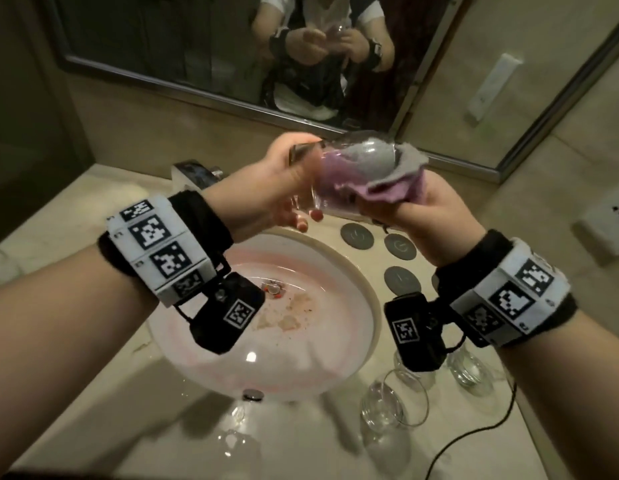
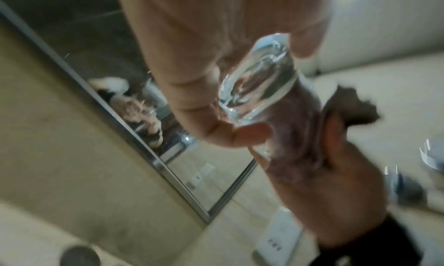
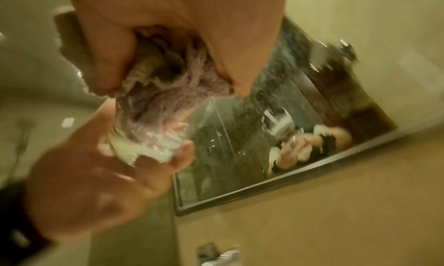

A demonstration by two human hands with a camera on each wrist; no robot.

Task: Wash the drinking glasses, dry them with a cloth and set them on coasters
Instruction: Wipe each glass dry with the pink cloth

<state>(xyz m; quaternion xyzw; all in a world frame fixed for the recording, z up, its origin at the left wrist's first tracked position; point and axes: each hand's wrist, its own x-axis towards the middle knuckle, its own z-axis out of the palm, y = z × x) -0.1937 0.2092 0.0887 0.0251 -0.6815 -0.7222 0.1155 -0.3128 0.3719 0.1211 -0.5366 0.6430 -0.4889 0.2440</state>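
- My left hand [image 1: 284, 178] grips a clear glass [image 1: 339, 174] by its thick base, held on its side above the far rim of the sink [image 1: 349, 271]; my fingers [image 2: 240, 135] curl round the base, thumb on the opposite side.
- My right hand [image 1: 422, 209] holds a cloth [image 1: 387, 171], grey on one face and lilac on the other, its fingers [image 3: 108, 65] bunched tight round it; the free end is stuffed through the mouth into the glass.
- The wrist views are blurred; the right one shows the cloth filling the glass nearly to the base, between the fingers of both hands.
- Below my right fingers, three round grey coasters [image 1: 356, 235] lie bare on the bench [image 1: 145, 445], just beside the sink rim; a fourth may be hidden behind my right wrist, I cannot tell.
- Nearer me than my fingers, under the right wrist, three more glasses [image 1: 393, 407] stand on the bench, close together, with a black cable [image 1: 474, 434] trailing past them.
- The sink below my left wrist shows a pink tinge and brownish specks near the drain [image 1: 273, 289].
- Beyond my fingers, a mirror [image 1: 197, 46] on the wall reflects both hands and the glass; a tap [image 1: 197, 173] sits behind my left hand.
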